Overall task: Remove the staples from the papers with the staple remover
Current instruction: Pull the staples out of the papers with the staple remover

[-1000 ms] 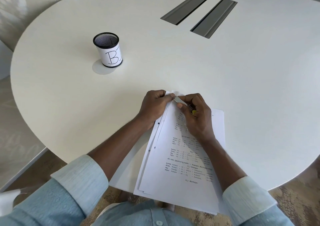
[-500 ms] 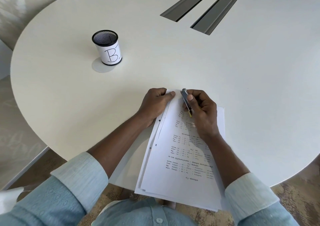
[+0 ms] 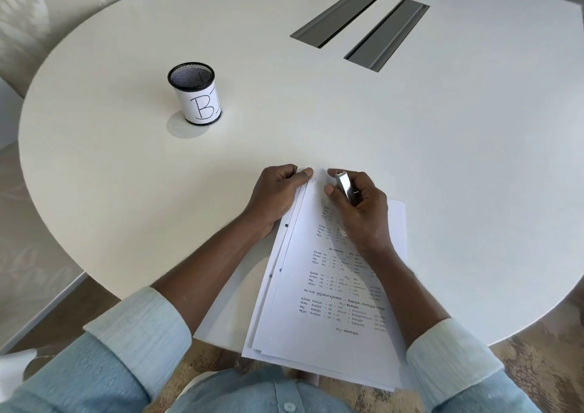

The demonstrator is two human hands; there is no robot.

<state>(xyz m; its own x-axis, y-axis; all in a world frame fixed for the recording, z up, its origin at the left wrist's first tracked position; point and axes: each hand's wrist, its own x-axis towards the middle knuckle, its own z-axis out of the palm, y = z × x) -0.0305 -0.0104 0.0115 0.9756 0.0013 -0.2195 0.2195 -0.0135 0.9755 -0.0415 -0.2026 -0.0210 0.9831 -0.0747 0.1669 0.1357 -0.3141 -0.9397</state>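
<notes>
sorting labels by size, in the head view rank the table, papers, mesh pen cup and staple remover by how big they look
table
papers
mesh pen cup
staple remover, partly hidden by the right hand

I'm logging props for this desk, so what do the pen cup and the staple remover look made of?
Pen cup: probably black metal mesh, matte, from the fine grid showing inside its rim; a white paper label wraps it. Staple remover: likely polished metal, silvery with bright glints, in the right hand.
</notes>
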